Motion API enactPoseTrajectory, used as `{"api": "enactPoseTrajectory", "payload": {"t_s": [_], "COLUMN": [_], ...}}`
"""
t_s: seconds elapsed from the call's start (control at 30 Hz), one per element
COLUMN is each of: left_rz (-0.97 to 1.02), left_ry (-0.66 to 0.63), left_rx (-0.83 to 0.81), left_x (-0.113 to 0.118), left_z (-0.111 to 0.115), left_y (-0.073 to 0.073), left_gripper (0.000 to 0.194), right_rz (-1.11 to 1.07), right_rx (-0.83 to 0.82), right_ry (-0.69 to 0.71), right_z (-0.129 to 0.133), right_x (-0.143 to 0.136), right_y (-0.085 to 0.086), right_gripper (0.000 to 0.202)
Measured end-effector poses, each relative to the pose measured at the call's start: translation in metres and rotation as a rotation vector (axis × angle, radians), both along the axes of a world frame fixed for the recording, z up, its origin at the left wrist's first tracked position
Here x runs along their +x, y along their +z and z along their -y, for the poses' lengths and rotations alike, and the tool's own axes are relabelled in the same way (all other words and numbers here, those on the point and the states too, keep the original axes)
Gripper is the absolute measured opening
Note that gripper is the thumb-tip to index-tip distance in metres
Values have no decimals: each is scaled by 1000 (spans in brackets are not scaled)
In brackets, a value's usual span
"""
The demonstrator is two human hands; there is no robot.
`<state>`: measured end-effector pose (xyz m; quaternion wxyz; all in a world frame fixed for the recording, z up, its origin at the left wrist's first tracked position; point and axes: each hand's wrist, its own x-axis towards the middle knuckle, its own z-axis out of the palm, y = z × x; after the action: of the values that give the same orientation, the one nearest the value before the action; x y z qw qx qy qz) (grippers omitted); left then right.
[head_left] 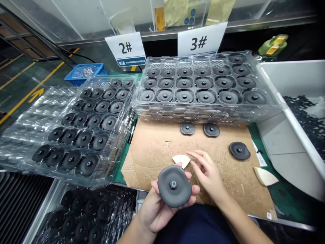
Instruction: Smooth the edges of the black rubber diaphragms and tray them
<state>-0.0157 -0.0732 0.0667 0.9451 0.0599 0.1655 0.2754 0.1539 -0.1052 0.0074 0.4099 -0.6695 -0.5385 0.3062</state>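
My left hand [162, 211] holds a black rounded-square plastic part [175, 196] from below, its small raised centre boss facing up. Just beyond it is a cream wedge-shaped pad [181, 159], its lower tip partly hidden by the part and my left fingertips. At the pad's right corner, the thumb and fingers of my right hand [207, 171] close in a light pinch. Similar black parts lie on the cardboard sheet [152, 152]: one [187, 128] and another [211, 129] near the trays, and one [239, 150] to the right.
Stacked clear trays [203, 110] of black parts stand at the back, below number signs [203, 41]. Another filled tray [101, 179] sits left. A second cream wedge [265, 176] lies right, beside a white bin [274, 139] of small dark pieces. A blue basket [69, 79] is back left.
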Motion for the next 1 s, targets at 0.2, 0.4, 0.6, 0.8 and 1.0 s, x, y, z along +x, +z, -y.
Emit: {"api": "enactPoseTrajectory", "payload": {"t_s": [0.2, 0.4, 0.6, 0.8, 1.0], "left_rz": [-100, -844, -995, -941, -764], "left_ry": [27, 217, 215, 226, -29], "left_rx": [133, 1237, 1455, 1327, 658], "left_x": [-4, -12, -22, -35, -44], "left_z": [-2, -5, -11, -11, -15], "left_y": [-3, -14, -15, -14, -19], "left_gripper": [47, 102, 113, 108, 34], "right_rz": [-21, 92, 222, 326, 197], "right_rx": [-15, -54, 80, 143, 128], "right_ry": [125, 25, 153, 372, 281], "right_z": [15, 23, 21, 8, 7], "right_x": [6, -4, -8, -10, -30], "right_y": [29, 16, 34, 49, 52], "right_gripper": [26, 26, 31, 37, 26]}}
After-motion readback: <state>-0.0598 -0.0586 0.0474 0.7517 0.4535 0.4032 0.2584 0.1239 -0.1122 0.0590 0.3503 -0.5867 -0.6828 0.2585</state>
